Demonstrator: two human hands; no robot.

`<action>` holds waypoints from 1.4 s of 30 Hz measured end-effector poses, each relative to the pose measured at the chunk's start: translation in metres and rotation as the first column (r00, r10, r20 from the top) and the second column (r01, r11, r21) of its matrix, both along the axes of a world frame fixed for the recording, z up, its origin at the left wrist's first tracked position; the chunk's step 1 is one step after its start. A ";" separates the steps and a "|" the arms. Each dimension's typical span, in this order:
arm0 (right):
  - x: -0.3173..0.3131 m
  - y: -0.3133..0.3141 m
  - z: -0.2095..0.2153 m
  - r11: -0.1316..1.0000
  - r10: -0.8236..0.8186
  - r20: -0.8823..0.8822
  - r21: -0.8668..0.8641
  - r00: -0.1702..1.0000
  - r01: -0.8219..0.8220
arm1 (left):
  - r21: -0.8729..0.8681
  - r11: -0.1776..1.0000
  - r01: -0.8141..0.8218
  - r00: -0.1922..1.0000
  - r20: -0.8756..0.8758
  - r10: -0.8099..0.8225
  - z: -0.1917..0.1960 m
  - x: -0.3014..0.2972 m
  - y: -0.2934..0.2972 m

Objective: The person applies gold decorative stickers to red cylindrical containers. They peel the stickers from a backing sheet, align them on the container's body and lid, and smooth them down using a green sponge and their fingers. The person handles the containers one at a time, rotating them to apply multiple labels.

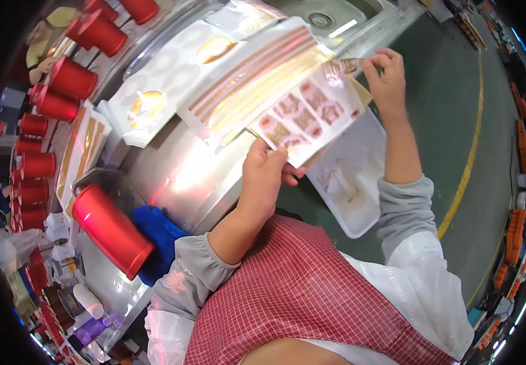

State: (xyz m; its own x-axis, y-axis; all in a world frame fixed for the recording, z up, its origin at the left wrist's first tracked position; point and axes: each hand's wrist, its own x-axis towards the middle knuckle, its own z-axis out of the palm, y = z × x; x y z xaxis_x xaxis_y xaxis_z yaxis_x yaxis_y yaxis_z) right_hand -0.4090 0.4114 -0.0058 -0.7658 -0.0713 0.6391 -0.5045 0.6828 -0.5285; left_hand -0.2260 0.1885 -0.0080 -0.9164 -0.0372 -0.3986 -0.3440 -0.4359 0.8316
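Observation:
My left hand (pixel 262 176) grips the near corner of a white sticker sheet (pixel 330 131), thumb on top and fingers underneath. Dark reddish-brown printed pieces are laid out in rows across it. At the sheet's far right corner, my right hand (pixel 387 85) is closed in a pinch on a small brown sticker (pixel 349 65), raised at the sheet's edge. Beyond the sheet lie white sheets with gold and brown stripes (pixel 245 82). Farther left are white sheets with round gold prints (pixel 147 109). Glare washes out part of these sheets.
Below the sticker sheet is a white plastic tray (pixel 360 225). A red metallic cylinder (pixel 112 231) lies beside a blue cloth (pixel 156 234) on the steel table (pixel 181 164). Several red canisters (pixel 74 79) line the left. A sink (pixel 327 24) is at the far edge; another person's hand (pixel 44 67) shows upper left.

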 end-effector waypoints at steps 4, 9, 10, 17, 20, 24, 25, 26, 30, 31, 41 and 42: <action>-0.003 -0.032 0.076 0.878 0.406 -0.039 0.294 0.913 -0.378 | -0.574 0.816 0.065 0.990 -0.064 -0.123 0.023 0.006 -0.025; 0.019 -0.107 0.131 0.533 0.782 0.042 0.472 0.622 -0.702 | -0.815 0.171 -0.553 0.762 -0.578 -0.292 0.080 -0.015 -0.060; 0.021 -0.123 0.135 0.466 0.835 0.035 0.486 0.549 -0.739 | -0.807 0.170 -0.566 0.744 -0.589 -0.316 0.084 -0.022 -0.066; 0.012 -0.189 0.120 0.309 0.939 0.156 0.017 0.308 -0.951 | -0.689 0.465 -0.556 0.787 -0.617 0.027 0.075 -0.033 -0.097; -0.002 -0.215 0.119 0.311 0.919 0.242 0.039 0.311 -0.950 | -0.608 0.585 -0.537 0.798 -0.591 0.118 0.069 -0.032 -0.110; -0.064 -0.276 0.110 0.365 0.882 0.286 0.091 0.375 -0.927 | -0.774 0.273 -0.571 0.806 -0.592 0.008 0.082 0.001 -0.113; -0.091 -0.299 0.099 0.394 0.869 0.242 0.190 0.432 -0.899 | -0.809 0.238 -0.537 0.825 -0.562 -0.050 0.093 0.021 -0.114; -0.110 -0.321 0.088 0.473 0.788 0.320 0.232 0.526 -0.850 | -0.830 0.207 -0.518 0.822 -0.550 -0.149 0.100 0.040 -0.117; -0.180 -0.405 0.009 0.586 0.406 0.285 0.648 0.868 -0.487 | -0.869 0.174 -0.463 0.849 -0.491 -0.194 0.128 0.103 -0.149; -0.174 -0.415 -0.009 0.610 0.338 0.251 0.676 0.907 -0.415 | -0.898 0.080 -0.432 0.891 -0.438 -0.114 0.128 0.120 -0.159; -0.119 -0.390 0.052 0.628 0.606 -0.013 0.622 0.795 -0.469 | -0.936 0.211 -0.283 0.959 -0.275 0.067 0.065 0.216 -0.196; -0.095 -0.383 0.073 0.602 0.683 -0.038 0.596 0.730 -0.532 | -0.923 0.195 -0.333 0.943 -0.327 0.062 0.061 0.215 -0.198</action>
State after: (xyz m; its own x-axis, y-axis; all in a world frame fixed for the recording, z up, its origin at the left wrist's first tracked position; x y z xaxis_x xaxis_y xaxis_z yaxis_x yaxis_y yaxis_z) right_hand -0.5040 0.0288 0.0667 -0.2464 -0.8305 0.4997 -0.9584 0.2855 0.0019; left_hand -0.0107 -0.0098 0.0530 -0.8544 -0.4540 0.2526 -0.1736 0.7077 0.6848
